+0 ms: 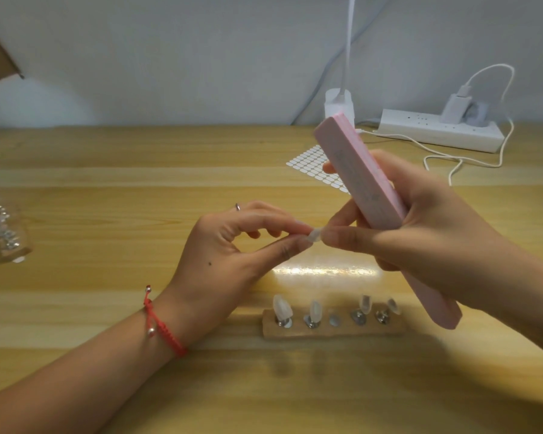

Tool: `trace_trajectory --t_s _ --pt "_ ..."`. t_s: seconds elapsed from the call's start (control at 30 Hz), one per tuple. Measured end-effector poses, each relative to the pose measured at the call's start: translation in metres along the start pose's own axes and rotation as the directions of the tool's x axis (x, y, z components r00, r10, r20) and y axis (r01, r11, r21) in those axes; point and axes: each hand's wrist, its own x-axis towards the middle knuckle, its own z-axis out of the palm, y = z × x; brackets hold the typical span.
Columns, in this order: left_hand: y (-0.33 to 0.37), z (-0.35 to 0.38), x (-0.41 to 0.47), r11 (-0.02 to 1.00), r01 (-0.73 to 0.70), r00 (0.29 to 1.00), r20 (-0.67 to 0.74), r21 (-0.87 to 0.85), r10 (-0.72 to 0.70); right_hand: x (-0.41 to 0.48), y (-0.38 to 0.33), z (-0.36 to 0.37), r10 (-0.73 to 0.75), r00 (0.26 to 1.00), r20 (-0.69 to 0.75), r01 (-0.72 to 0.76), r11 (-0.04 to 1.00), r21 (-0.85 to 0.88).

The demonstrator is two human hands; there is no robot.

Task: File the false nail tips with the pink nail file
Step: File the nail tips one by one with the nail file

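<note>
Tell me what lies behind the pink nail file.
A sheet of white oval stickers lies on the table behind the pink nail file, with a white lamp base farther back. The file and the right hand cover the sheet's right part.

light: bright, warm, from above-ahead | glare: white patch on table | shadows: soft, under right hand | blur: left edge smeared, overall soft

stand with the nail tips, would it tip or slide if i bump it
The stand looks low and long, flat on the table, so it would probably slide rather than tip. Its upright nail tips look thin and perch on small metal holders, so a knock might dislodge them.
</note>
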Motion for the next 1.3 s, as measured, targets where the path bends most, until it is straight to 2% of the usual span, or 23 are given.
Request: trace_trajectory --t_s 0.37,0.53,0.73,1.0,1.17,1.3 --pt "0.003 0.001 0.000 0.999 -0.020 0.997 0.072 0.044 0.017 0.000 0.000 -0.006 0.092 0.993 0.075 -0.093 0.996 0.002" --pt "0.004 0.000 -0.002 0.997 -0.058 0.995 0.083 0.051 0.053 -0.001 0.000 -0.005 0.160 0.978 0.132 -0.172 0.981 0.086" --pt "0.008 0.002 -0.004 0.989 -0.119 0.993 -0.007 0.085 0.120 -0.002 0.003 -0.004 0.209 0.968 0.139 -0.237 0.946 0.223" --pt "0.012 0.003 -0.007 0.974 -0.176 0.983 -0.019 0.139 0.181 -0.003 0.005 -0.002 0.250 0.947 0.204 -0.308 0.888 0.340" --pt "0.011 0.007 -0.005 0.996 -0.090 0.994 -0.058 0.013 0.091 0.001 0.001 -0.013 0.271 0.899 0.343 -0.392 0.847 0.358" --pt "0.013 0.009 -0.007 0.996 -0.083 0.996 -0.023 -0.015 0.083 0.001 0.001 -0.011 0.236 0.875 0.422 -0.420 0.804 0.421"
